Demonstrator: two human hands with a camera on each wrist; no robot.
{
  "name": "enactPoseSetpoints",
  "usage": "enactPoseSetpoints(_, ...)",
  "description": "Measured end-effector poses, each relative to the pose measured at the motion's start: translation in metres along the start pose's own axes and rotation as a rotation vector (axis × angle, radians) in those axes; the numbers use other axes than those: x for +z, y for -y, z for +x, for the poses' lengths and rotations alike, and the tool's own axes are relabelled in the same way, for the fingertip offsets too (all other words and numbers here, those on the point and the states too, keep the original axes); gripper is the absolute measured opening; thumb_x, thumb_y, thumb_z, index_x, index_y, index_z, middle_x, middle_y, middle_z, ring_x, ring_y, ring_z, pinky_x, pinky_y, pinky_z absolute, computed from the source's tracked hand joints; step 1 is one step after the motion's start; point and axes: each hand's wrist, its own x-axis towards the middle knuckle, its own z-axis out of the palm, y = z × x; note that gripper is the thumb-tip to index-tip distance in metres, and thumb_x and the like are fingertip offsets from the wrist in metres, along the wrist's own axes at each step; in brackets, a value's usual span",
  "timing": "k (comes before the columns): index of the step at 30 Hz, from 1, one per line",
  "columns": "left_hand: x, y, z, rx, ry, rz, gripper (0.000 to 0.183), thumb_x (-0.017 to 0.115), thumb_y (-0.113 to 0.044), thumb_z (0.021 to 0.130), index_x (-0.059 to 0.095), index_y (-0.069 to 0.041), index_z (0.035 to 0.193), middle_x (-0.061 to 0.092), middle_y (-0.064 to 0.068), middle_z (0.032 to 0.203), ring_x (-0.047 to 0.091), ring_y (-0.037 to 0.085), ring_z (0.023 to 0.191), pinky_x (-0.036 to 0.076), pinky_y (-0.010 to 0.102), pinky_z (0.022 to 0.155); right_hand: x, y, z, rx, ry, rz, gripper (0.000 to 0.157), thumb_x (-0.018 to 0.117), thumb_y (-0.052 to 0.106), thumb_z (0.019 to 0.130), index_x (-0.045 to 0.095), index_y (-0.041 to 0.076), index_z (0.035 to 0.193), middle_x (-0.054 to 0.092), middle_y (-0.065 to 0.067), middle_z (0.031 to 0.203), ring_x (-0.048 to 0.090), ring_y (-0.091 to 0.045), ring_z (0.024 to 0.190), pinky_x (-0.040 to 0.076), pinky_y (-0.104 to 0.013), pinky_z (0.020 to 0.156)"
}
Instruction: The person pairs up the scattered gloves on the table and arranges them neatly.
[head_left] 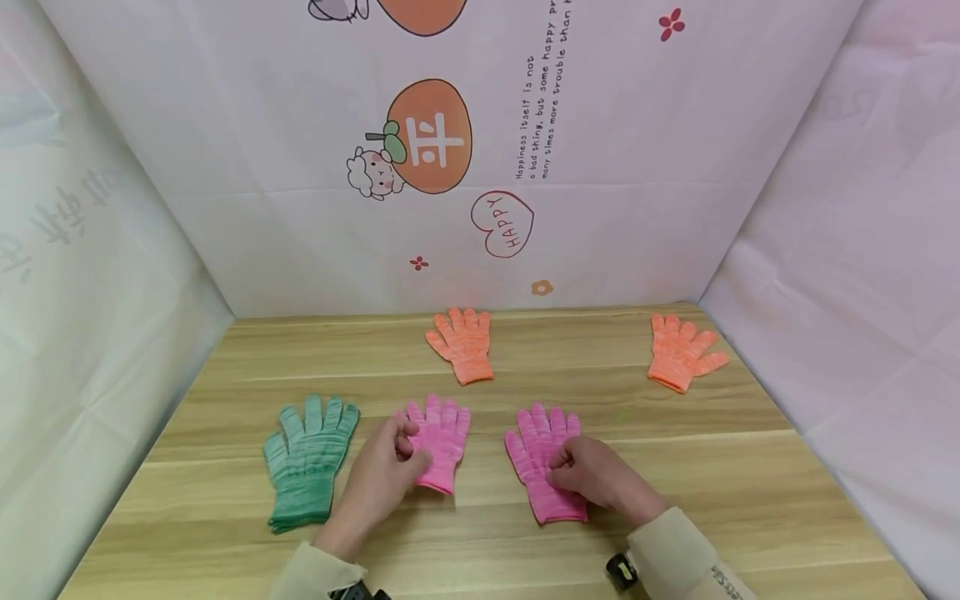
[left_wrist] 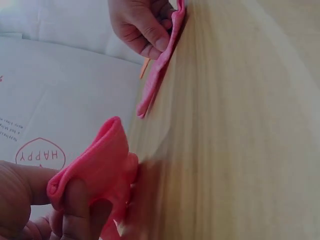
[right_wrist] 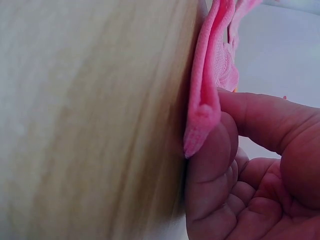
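Note:
Two pink knit gloves lie side by side, fingers pointing away from me. My left hand (head_left: 380, 472) pinches the left pink glove (head_left: 444, 437) along its left edge. In the left wrist view, that glove's cuff (left_wrist: 102, 145) is lifted off the table, with thumb and fingers on either side of the fabric. At the right pink glove (head_left: 542, 462), my right hand (head_left: 600, 477) pinches the right edge between thumb and index finger. The right wrist view shows the open end of its cuff (right_wrist: 202, 117) low against the wood.
A pair of green gloves (head_left: 309, 467), stacked, lies left of my left hand. Two orange gloves lie farther back, one near the middle (head_left: 467, 346) and one at the right (head_left: 681, 354). White printed cloth (head_left: 600, 225) walls the wooden table (head_left: 480, 554) at back and sides.

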Motion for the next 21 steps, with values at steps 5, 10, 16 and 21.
enactPoseSetpoints(5,0.004,0.004,-0.004,0.018,0.052,0.075,0.038,0.078,-0.012,0.089,0.059,-0.005,0.121,0.058,0.003,0.089,0.052,0.015,0.076,0.046,0.027,0.064,0.0,-0.001,0.0,-0.025,-0.013,-0.007,0.011,0.077,0.01,0.089,0.066,0.008,0.087,0.059,-0.002,0.077,0.053,-0.016,0.067,0.044,-0.03,0.061)
enactPoseSetpoints(10,0.005,0.005,-0.006,0.023,0.108,0.107,0.042,0.08,-0.014,0.087,0.058,-0.002,0.121,0.059,0.003,0.088,0.054,0.016,0.076,0.047,0.028,0.065,0.0,-0.002,-0.001,-0.062,-0.019,-0.013,0.01,0.076,0.009,0.087,0.067,0.008,0.086,0.059,-0.001,0.075,0.053,-0.015,0.068,0.044,-0.029,0.061)
enactPoseSetpoints(16,0.005,0.005,-0.009,0.033,0.155,0.164,0.046,0.08,-0.017,0.088,0.059,0.0,0.125,0.059,0.003,0.088,0.054,0.016,0.077,0.047,0.029,0.066,0.0,-0.002,-0.001,-0.063,-0.013,-0.007,0.01,0.076,0.01,0.087,0.066,0.008,0.086,0.059,-0.001,0.074,0.053,-0.015,0.066,0.043,-0.029,0.06)
enactPoseSetpoints(21,0.004,0.004,-0.012,0.071,0.169,0.248,0.045,0.08,-0.018,0.089,0.06,0.001,0.125,0.058,0.002,0.087,0.053,0.015,0.076,0.046,0.028,0.064,0.0,-0.002,-0.001,-0.068,-0.006,-0.007,0.011,0.076,0.011,0.088,0.065,0.009,0.084,0.057,0.0,0.071,0.051,-0.014,0.064,0.041,-0.028,0.058)
